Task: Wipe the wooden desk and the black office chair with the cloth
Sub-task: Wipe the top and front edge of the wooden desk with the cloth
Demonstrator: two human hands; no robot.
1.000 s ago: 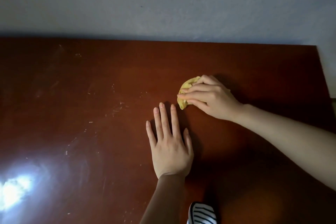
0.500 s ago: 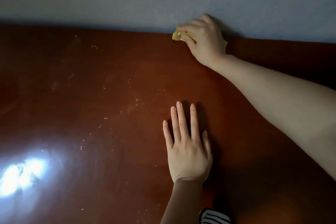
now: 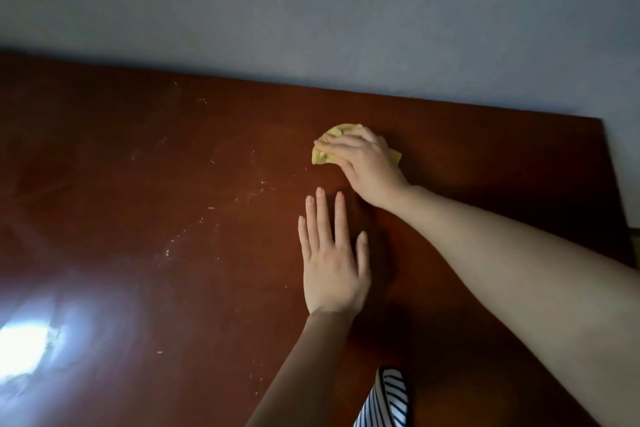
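Head view: my right hand (image 3: 363, 163) lies palm-down on the cloth (image 3: 323, 156), fingers curved over the yellow wad, gripping it and pressing it against the desk (image 3: 138, 236). The thumb is hidden, so I cannot tell how it sits. The cloth is bunched. It shows past my fingertips on the left, and a small corner shows past the right side of the hand, so its long axis runs roughly parallel to the desk's far edge.

The wad sits right of centre, nearer the far edge than the near edge, and clear of both the far edge and the right edge.

My left hand (image 3: 332, 263) rests flat on the desk, fingers straight and holding nothing. It lies just on the near side of the right hand, with bare wood between the two.

Pale specks and smears (image 3: 249, 196) lie left of the cloth, trailing toward the near-left corner, where a bright glare (image 3: 24, 347) covers the surface.

Judgement: the next stroke runs leftward from the cloth into the specks. The right hand already carries the cloth, so it makes the stroke, and the left hand only braces.

A grey wall (image 3: 311, 10) meets the far edge. A striped garment (image 3: 388, 399) shows at the near edge. The black office chair is not in view.
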